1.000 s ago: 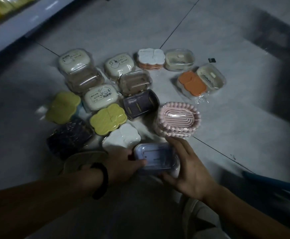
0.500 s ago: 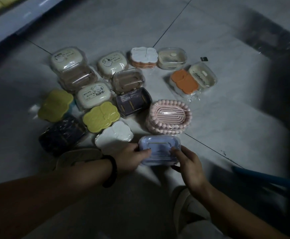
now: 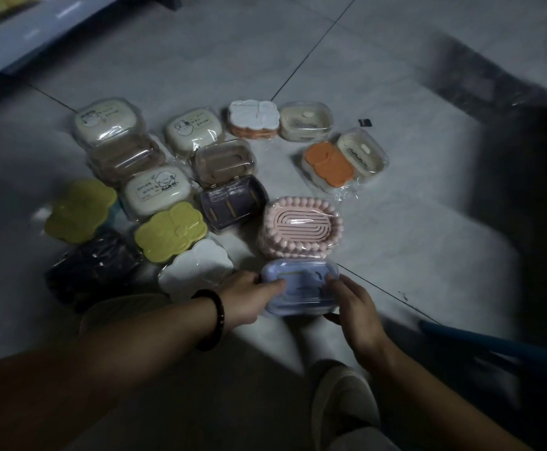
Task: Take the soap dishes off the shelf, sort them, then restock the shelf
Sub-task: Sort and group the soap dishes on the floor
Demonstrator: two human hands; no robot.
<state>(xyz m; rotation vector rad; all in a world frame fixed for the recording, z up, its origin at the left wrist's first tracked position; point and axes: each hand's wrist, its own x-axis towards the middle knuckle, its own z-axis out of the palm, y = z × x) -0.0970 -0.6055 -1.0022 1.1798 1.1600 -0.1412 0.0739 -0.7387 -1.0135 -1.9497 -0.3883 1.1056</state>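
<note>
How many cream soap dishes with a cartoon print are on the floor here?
3: far-left dish, middle dish to its right, and near dish just beyond a yellow dish. Others could lie hidden under the stacks.

— Where could a hand pass freely?
— On the right. The floor (image 3: 428,229) is bare from the pink dish (image 3: 301,227) and the orange dish (image 3: 329,164) out to the dark shadow.
— And the left side?
— Packed. The cream dishes (image 3: 156,190), yellow dishes (image 3: 171,236) and dark packet (image 3: 93,268) touch or overlap, with no gap between them.
— From the top?
— Bare tiles run between the shelf (image 3: 37,30) and the far row.
— Close in?
— Tight. The left hand (image 3: 249,297) and right hand (image 3: 353,307) grip the blue dish (image 3: 299,288), just beside the pink one, with the white dish (image 3: 197,271) just beside the left hand. A shoe (image 3: 340,395) lies below, and a blue bar (image 3: 493,349) crosses the lower right.
</note>
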